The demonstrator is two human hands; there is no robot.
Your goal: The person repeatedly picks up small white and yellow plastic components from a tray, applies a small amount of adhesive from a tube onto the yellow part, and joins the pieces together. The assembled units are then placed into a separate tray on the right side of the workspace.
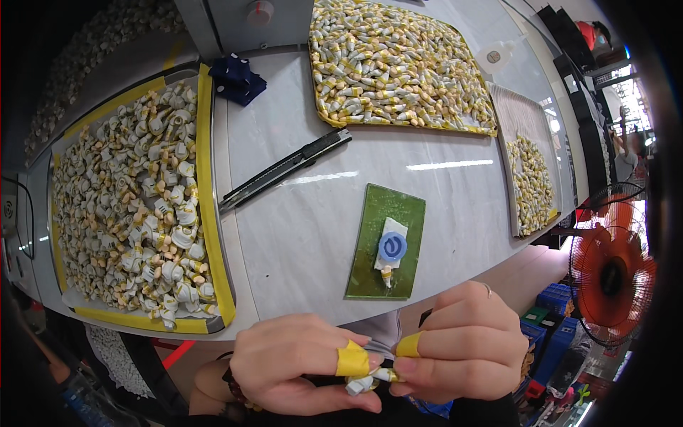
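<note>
Close to my body, past the table's front edge, my left hand (302, 363) is closed on a small white figurine piece (361, 385). My right hand (466, 349) pinches a small white-and-yellow arm-shaped piece (385, 374), whose end meets the white piece. Yellow tape wraps a finger on each hand. Beyond them lies a green board (389, 203), carrying a blue round dish (393, 246) on a white pad. One more small arm-shaped piece (386, 275) lies at the pad's near end.
At left stands a yellow-taped tray (223, 285) heaped with white figurine pieces. Another tray (320, 117) of arm-shaped pieces is at the back; a smaller one (506, 114) is at right. A black utility knife (284, 167), dark cloth (238, 80), white bottle (492, 58) and orange fan (613, 274) surround the work area.
</note>
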